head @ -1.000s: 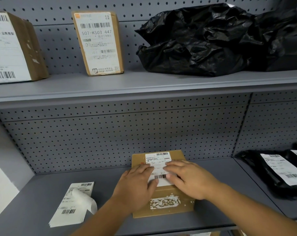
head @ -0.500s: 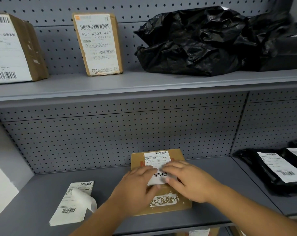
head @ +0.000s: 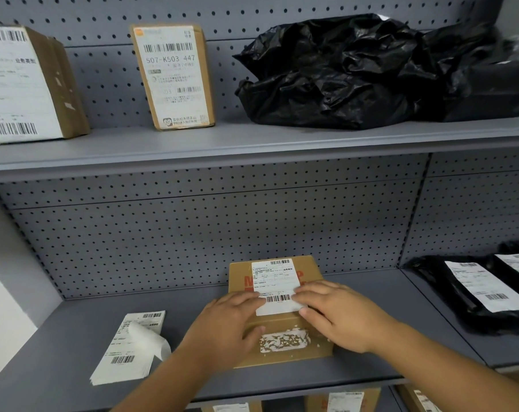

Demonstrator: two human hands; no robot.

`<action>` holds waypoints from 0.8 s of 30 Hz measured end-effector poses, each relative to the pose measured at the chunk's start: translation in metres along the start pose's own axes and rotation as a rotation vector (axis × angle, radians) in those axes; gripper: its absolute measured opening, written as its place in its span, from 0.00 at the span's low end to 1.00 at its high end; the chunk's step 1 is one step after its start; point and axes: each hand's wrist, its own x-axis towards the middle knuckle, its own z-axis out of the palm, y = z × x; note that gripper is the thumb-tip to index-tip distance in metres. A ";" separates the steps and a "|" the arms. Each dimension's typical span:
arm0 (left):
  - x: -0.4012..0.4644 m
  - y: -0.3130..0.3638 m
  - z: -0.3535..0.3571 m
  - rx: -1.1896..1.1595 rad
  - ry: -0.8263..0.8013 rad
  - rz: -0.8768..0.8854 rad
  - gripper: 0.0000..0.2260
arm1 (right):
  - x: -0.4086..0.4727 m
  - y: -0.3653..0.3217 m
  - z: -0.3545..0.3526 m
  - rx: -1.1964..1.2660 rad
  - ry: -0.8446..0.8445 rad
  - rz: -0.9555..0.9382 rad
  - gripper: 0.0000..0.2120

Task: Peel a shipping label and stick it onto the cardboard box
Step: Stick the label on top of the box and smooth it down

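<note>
- Left hand [head: 222,325] fingers [head: 250,298] and right hand [head: 341,316] fingers [head: 307,295] lie flat, grasping nothing, pressing the shipping label's [head: 276,285] lower edge onto the cardboard box [head: 285,346].
- Since a second ago, the fingertips have spread apart, uncovering the barcode.
- Red box print beneath stays mostly hidden.
- Label stack [head: 127,349] lies left on the shelf [head: 73,337].

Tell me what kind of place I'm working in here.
Probably a parcel stockroom or shipping area: grey pegboard shelving holds labelled cardboard boxes and black mailer bags, with a stack of shipping labels beside.
</note>
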 end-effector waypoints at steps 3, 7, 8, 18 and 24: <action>-0.004 -0.005 0.000 -0.027 0.013 -0.014 0.26 | -0.006 0.007 -0.001 -0.007 0.003 0.022 0.22; -0.005 -0.006 0.001 -0.062 0.024 -0.032 0.25 | -0.007 0.011 -0.001 -0.010 0.005 0.025 0.23; -0.005 -0.006 0.002 -0.064 0.029 -0.034 0.25 | -0.007 0.010 0.000 -0.012 0.006 0.025 0.23; -0.010 0.016 0.016 -0.008 0.069 0.073 0.21 | -0.010 -0.019 0.002 0.042 -0.004 -0.142 0.21; -0.014 0.012 0.015 -0.051 0.115 0.066 0.20 | -0.019 -0.011 0.000 0.014 0.002 -0.097 0.24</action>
